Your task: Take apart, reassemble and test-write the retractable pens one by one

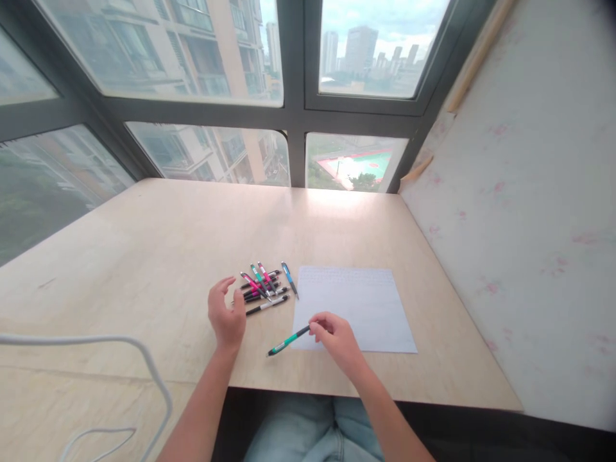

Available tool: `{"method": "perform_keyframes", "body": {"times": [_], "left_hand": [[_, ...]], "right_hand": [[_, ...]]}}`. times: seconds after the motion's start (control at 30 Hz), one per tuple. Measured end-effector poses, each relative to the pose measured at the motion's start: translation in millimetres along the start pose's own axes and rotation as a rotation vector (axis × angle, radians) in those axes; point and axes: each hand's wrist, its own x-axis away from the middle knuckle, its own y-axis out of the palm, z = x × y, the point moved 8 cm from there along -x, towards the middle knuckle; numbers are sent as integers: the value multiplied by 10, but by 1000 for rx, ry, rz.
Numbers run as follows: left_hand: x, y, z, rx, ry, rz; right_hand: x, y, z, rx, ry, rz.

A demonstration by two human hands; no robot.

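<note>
My right hand pinches a green and black pen by its dark end, over the near left edge of a white sheet of paper. The pen's other end points left and toward me. Beside a heap of several pens in pink, green, black and white, my left hand rests with fingers curved and apart, holding nothing. A blue pen lies between the heap and the paper. Faint lines of writing run along the top of the sheet.
The pale wooden tabletop reaches back to dark-framed windows. A white cable loops over the left near part. On the right stands a wall with flowered paper. My legs are below the table's front edge.
</note>
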Motion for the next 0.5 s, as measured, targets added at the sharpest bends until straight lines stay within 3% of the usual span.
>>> {"method": "perform_keyframes", "body": {"times": [0.1,0.23,0.3,0.37,0.43,0.5], "left_hand": [[49,54,250,71,66,-69],[354,220,616,216,52,-232],[617,395,755,358,-76,-396],[919,599,873,580,-299,-564],[1161,741,978,773,-529,-616],[1297,834,1068,920,-692,-588]], "right_hand": [[161,-361,164,-224,116,49],[328,-746,226,-457,116,171],[373,-854,230,-551,97,218],[395,-911,226,-619,78,248],[403,-931,207,-640,55,259],[405,-924,172,-604,30,247]]}}
